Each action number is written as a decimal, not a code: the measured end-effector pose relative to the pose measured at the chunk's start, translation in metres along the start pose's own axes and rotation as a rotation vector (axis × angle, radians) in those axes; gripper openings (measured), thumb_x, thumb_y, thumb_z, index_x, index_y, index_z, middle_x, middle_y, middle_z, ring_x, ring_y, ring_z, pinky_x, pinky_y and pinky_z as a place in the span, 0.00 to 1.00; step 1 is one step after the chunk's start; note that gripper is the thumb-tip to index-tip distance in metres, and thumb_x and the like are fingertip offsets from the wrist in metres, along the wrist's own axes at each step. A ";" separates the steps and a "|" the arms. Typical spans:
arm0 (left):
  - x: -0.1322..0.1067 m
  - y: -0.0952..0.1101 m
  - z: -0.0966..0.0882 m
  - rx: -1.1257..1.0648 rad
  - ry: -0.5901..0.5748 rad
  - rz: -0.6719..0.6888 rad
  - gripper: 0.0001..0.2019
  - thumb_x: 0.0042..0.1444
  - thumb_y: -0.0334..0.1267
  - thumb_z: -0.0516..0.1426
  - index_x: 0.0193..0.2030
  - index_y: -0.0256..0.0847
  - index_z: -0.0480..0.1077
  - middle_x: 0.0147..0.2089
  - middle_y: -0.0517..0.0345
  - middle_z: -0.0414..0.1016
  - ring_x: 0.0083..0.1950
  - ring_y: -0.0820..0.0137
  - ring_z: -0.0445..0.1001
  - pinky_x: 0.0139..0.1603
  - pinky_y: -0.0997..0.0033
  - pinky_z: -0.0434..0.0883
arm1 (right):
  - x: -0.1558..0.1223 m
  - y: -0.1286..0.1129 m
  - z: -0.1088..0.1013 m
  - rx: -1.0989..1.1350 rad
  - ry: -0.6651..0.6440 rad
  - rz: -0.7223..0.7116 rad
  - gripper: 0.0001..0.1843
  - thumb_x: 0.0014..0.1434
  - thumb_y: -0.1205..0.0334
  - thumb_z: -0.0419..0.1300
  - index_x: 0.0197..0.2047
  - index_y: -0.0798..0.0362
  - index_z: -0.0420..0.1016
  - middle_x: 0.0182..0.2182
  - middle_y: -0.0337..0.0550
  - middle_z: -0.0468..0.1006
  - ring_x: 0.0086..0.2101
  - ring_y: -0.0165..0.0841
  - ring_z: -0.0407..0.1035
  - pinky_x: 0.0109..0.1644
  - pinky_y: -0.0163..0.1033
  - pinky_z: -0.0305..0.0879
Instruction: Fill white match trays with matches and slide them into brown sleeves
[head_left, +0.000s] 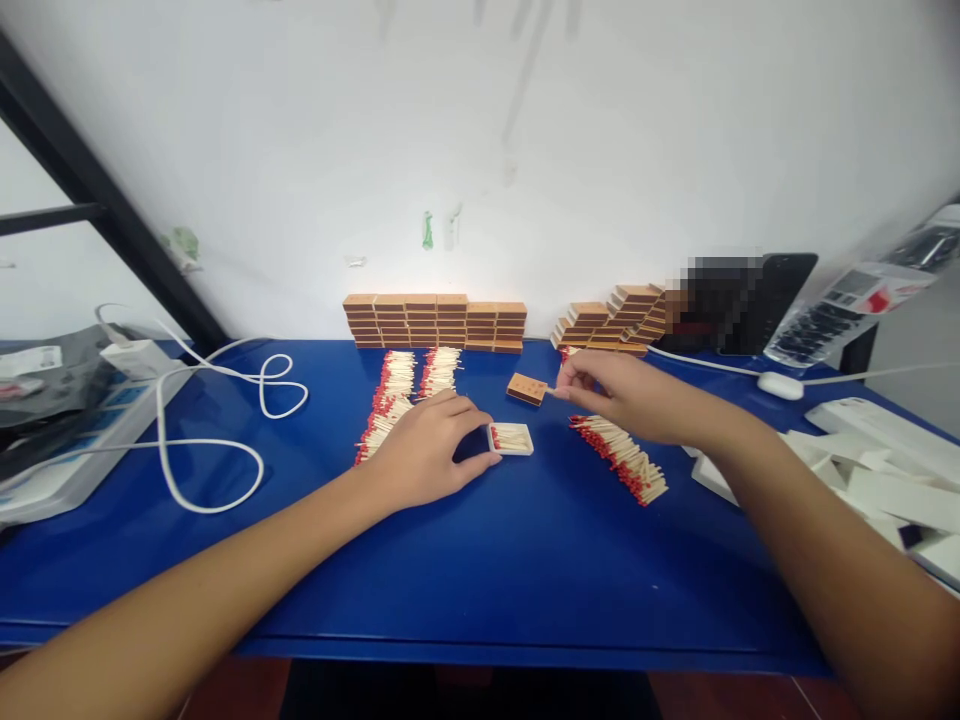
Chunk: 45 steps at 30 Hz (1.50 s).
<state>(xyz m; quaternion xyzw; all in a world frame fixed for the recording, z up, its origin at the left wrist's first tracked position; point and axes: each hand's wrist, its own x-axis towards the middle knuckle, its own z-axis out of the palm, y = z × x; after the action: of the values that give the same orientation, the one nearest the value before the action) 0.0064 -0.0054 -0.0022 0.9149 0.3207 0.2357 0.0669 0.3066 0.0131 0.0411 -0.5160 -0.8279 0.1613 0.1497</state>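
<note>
Nearest: both forearms run out of frame at the bottom; I see a strip of reddish floor (pixel 236 690) past the blue worktop (pixel 450 580) edge. Left hand (pixel 431 452) has finger and thumb on the left end of a small white tray (pixel 511 449), which sits on the worktop, a few matches inside; I can't count them. That hand covers part of the left match rows (pixel 397 375).

Right hand (pixel 611 390) is pinched on a pale sliver (pixel 551 391), too small for me to identify, just beside an orange matchbox (pixel 527 388). Its top print is unreadable to me. A right match pile (pixel 622 460) lies below that wrist; red tips show behind the hand, mostly blocked. The right forearm overlaps a heap of white trays (pixel 892 500), cut off at the frame edge.

Left side: white cable (pixel 259 460), power strip (pixel 112 425), grey bag (pixel 56 380), cropped.

Far: left matchbox stack (pixel 435 322) and right matchbox stack (pixel 622 315) against the wall (pixel 300 150). A pixelated patch hides what adjoins a black phone-like slab (pixel 784 300). The tilted bottle (pixel 825 310) carries a red-marked label; I can't read it.
</note>
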 end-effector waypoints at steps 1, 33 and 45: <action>0.000 0.000 0.000 -0.002 -0.001 0.003 0.16 0.67 0.46 0.65 0.55 0.40 0.76 0.50 0.49 0.80 0.54 0.55 0.77 0.58 0.50 0.76 | -0.002 -0.012 0.004 0.018 -0.007 -0.037 0.18 0.71 0.44 0.54 0.40 0.48 0.73 0.33 0.45 0.79 0.31 0.37 0.69 0.35 0.42 0.61; 0.000 0.002 -0.001 -0.007 0.003 0.023 0.13 0.67 0.45 0.64 0.53 0.42 0.76 0.49 0.50 0.80 0.52 0.55 0.77 0.55 0.51 0.75 | -0.004 -0.052 0.048 0.172 -0.027 -0.216 0.08 0.70 0.58 0.59 0.37 0.49 0.75 0.30 0.39 0.75 0.31 0.33 0.66 0.35 0.39 0.59; -0.001 0.000 -0.001 -0.002 0.009 0.013 0.15 0.68 0.46 0.64 0.55 0.40 0.76 0.51 0.50 0.79 0.54 0.56 0.76 0.57 0.50 0.76 | 0.016 0.064 -0.004 -0.139 0.137 0.104 0.16 0.58 0.48 0.65 0.44 0.51 0.80 0.32 0.44 0.79 0.31 0.39 0.71 0.36 0.42 0.62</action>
<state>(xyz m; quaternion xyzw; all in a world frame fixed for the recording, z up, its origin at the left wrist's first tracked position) 0.0058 -0.0063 -0.0017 0.9158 0.3148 0.2407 0.0649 0.3533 0.0551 0.0189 -0.5770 -0.7971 0.0755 0.1612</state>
